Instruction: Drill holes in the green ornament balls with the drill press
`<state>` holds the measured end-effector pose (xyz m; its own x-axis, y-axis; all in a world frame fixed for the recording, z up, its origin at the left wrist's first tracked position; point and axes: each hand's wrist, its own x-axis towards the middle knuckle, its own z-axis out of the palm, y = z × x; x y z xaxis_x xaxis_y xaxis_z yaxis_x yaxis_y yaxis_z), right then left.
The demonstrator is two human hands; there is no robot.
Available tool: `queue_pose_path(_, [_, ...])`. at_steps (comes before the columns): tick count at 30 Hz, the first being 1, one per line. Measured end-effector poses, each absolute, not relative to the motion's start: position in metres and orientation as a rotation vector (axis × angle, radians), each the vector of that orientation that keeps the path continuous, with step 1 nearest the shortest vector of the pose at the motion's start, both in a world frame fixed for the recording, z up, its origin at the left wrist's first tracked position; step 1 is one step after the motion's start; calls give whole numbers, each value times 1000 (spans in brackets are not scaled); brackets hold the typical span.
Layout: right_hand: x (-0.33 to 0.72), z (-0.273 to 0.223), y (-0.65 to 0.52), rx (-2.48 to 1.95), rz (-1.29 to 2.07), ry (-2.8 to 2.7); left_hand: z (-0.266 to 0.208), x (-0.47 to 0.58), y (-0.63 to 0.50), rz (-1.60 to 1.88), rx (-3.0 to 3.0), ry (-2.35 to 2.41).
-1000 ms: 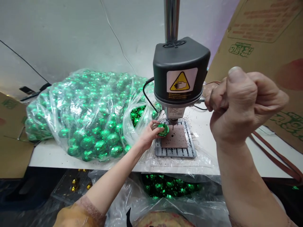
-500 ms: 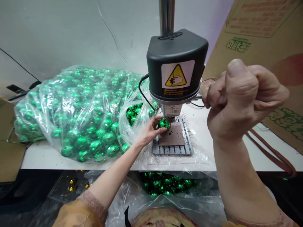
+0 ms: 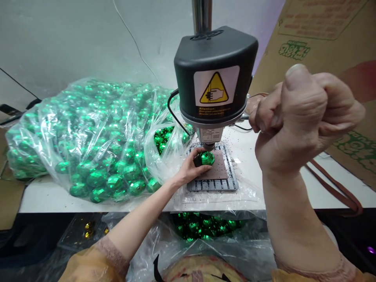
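Left hand [image 3: 190, 169]: green faceted ball [image 3: 207, 158] pinched between thumb and fingers | beneath that grip: pink pad [image 3: 219, 170] | just above: drill-press chuck [image 3: 209, 147] | right hand [image 3: 299, 121]: fist wrapped round feed lever [image 3: 244, 117]

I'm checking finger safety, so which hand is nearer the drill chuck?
Left. The left hand holds a green ball just below the drill chuck; the right hand is farther away, off to its right.

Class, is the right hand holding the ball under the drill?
No, the left hand holds that green ball beneath the drill.
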<state>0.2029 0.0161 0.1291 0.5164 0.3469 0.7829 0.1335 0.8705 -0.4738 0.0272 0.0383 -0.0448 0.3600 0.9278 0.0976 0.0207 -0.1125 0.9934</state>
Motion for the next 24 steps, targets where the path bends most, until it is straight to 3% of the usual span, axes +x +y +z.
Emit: queue_pose_path(24, [205,152,29,-577,227,-1078,-47,26,38,1018,1491,914])
